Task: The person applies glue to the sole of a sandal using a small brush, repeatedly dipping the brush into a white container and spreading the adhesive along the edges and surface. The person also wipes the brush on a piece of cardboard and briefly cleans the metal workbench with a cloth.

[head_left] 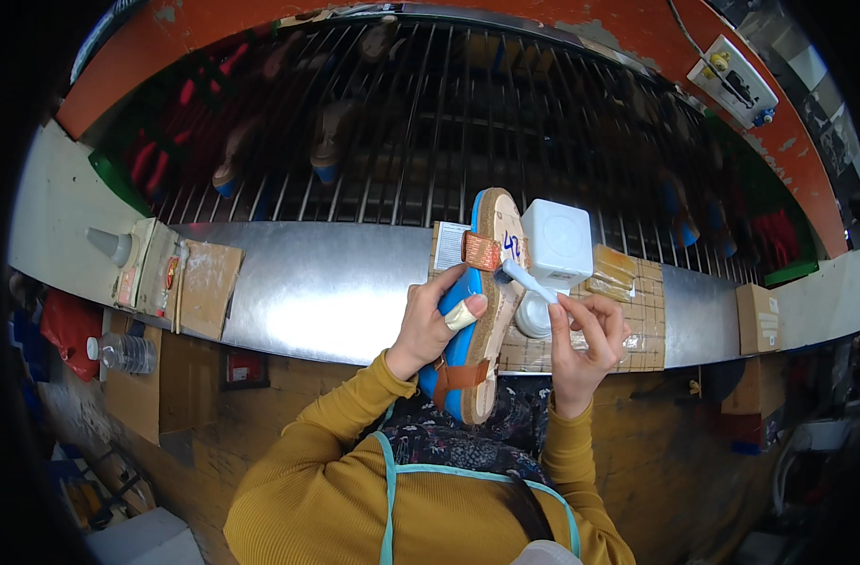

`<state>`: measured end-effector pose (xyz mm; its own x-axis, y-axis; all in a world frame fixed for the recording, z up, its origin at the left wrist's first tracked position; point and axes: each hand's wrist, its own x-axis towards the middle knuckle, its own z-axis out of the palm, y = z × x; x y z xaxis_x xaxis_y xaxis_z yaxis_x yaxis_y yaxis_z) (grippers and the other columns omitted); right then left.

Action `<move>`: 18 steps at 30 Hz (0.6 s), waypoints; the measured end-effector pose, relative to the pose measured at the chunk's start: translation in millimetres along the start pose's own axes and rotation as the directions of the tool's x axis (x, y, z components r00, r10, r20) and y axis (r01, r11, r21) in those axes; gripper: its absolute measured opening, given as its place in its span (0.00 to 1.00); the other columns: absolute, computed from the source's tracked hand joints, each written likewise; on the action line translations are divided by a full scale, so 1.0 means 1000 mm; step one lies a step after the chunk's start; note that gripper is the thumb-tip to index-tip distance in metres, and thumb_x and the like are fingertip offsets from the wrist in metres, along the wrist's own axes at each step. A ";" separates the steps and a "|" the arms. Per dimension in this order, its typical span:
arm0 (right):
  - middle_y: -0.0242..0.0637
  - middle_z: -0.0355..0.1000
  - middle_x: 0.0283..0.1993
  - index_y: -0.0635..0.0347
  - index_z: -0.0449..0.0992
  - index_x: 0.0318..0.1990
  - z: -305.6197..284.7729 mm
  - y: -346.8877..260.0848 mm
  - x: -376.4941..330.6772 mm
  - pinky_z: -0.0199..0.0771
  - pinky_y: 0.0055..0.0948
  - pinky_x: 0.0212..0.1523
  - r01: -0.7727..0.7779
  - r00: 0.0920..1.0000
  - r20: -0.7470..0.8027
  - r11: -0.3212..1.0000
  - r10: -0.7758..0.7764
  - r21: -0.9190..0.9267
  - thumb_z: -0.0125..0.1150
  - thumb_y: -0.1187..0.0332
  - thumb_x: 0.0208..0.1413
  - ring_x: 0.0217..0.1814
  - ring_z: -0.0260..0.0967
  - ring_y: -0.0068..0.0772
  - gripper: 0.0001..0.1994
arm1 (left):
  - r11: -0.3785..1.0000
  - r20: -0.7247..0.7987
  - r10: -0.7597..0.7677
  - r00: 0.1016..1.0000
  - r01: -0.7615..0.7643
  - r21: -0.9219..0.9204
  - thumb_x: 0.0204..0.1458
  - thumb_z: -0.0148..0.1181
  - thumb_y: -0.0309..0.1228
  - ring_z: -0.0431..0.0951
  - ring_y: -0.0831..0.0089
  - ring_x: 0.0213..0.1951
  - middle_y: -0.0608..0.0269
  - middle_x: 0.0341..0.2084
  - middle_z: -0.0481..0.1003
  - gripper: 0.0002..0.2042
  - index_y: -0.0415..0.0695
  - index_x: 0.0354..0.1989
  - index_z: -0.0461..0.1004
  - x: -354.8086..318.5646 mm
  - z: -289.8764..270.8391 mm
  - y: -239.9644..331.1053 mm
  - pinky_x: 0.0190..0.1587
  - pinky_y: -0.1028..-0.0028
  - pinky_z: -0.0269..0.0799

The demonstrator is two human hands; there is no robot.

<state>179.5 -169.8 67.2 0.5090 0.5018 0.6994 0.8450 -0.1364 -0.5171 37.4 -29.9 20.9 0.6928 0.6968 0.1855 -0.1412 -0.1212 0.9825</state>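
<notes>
My left hand [430,320], with a pale wrap around its thumb, grips the side of a sandal [508,224] on a blue last [457,350]. The sandal stands lengthwise over the bench, its beige underside facing up, with blue handwriting on it. Brown straps cross its edge, one by my left fingertips and one near the close end. My right hand [588,344] pinches a small pale blue brush [532,282] by its handle. The brush head lies at the sandal's edge beside the upper strap; its bristles are hard to make out. Below it stands a round white pot [532,318].
A square white container [556,240] stands beyond the pot on a tiled-pattern board [637,330], beside a yellowish block [614,271]. A metal bench [298,282] runs across. Beyond it, a rack of metal rods [402,141] carries several shoes. Cardboard [207,282] lies left.
</notes>
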 end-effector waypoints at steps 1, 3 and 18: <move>0.29 0.70 0.33 0.56 0.84 0.36 0.000 -0.001 -0.001 0.50 0.28 0.42 -0.008 1.000 0.000 1.000 0.008 -0.001 0.73 0.71 0.44 0.31 0.62 0.22 0.09 | 0.999 -0.004 0.002 1.000 -0.002 0.039 0.50 0.59 0.55 0.80 0.66 0.39 0.43 0.38 0.78 0.37 0.28 0.52 0.69 0.000 -0.001 0.003 0.43 0.70 0.74; 0.30 0.70 0.34 0.56 0.84 0.36 0.000 -0.003 -0.003 0.50 0.28 0.42 -0.023 1.000 0.000 1.000 0.023 -0.001 0.73 0.70 0.44 0.32 0.62 0.23 0.09 | 0.998 -0.013 0.011 1.000 -0.010 0.064 0.50 0.59 0.55 0.80 0.66 0.39 0.42 0.37 0.78 0.37 0.27 0.52 0.69 0.001 -0.003 0.003 0.43 0.70 0.74; 0.30 0.70 0.35 0.55 0.84 0.36 0.017 0.012 -0.013 0.56 0.29 0.46 -0.108 0.994 0.008 0.964 0.110 0.243 0.74 0.72 0.43 0.38 0.63 0.26 0.10 | 0.918 0.134 -0.164 0.977 0.201 -0.343 0.56 0.54 0.55 0.76 0.74 0.41 0.54 0.40 0.76 0.33 0.30 0.50 0.71 0.005 -0.001 0.004 0.45 0.76 0.71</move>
<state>180.7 -163.5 43.8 0.5974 0.4902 0.6347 0.7194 0.0221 -0.6942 39.7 -26.1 25.9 0.7951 0.6061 0.0225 -0.2330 0.2711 0.9339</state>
